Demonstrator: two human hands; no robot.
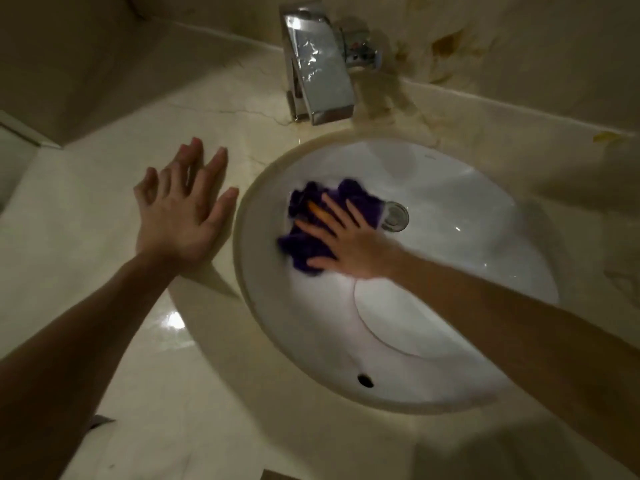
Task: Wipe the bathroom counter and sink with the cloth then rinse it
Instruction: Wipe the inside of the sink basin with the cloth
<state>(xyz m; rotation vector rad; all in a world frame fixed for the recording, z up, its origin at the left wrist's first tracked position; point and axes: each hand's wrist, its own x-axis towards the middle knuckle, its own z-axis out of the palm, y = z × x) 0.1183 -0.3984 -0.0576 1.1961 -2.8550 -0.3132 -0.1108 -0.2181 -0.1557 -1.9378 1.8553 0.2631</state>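
Observation:
A crumpled purple cloth point(308, 216) lies on the left inner wall of the white oval sink point(450, 209). My right hand point(346, 240) presses flat on the cloth with fingers spread and straight; the hand is slightly blurred. My left hand point(180, 209) rests open on the cream marble counter point(104, 244) just left of the sink rim, fingers spread.
A chrome drain point(394, 216) sits at the basin's bottom, right of the cloth. A square chrome tap point(318, 64) stands behind the sink, no water running from it. An overflow hole point(365, 380) is in the near wall. The back wall has brownish stains point(446, 46).

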